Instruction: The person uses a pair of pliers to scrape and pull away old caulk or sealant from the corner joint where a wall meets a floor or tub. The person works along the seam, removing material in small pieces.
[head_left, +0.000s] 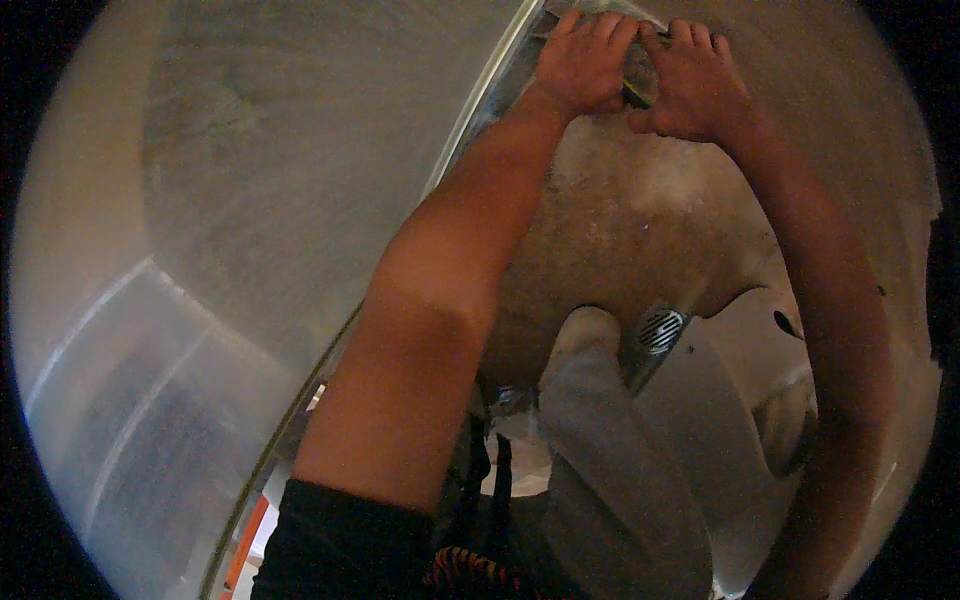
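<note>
Both my hands reach far forward to the top of the head view, side by side. Between them shows a dark, worn, flat piece [641, 78] with a thin yellowish lower edge; its kind is unclear. My left hand [590, 60] is closed over its left side, fingers bent across the far edge. From the other side my right hand [695, 80] grips it, fingers curled over the top and thumb below. Much of the piece is hidden under the hands. Beneath them lies a brown, dusty surface [620, 200].
A large, hazy pane [280, 130] fills the left, bordered by a pale strip [478, 95]. My grey trouser leg [625, 430] and light shoe [588, 328] are below. Near the shoe is a round slatted grate [660, 330]. A pale curved panel [700, 400] lies to the right.
</note>
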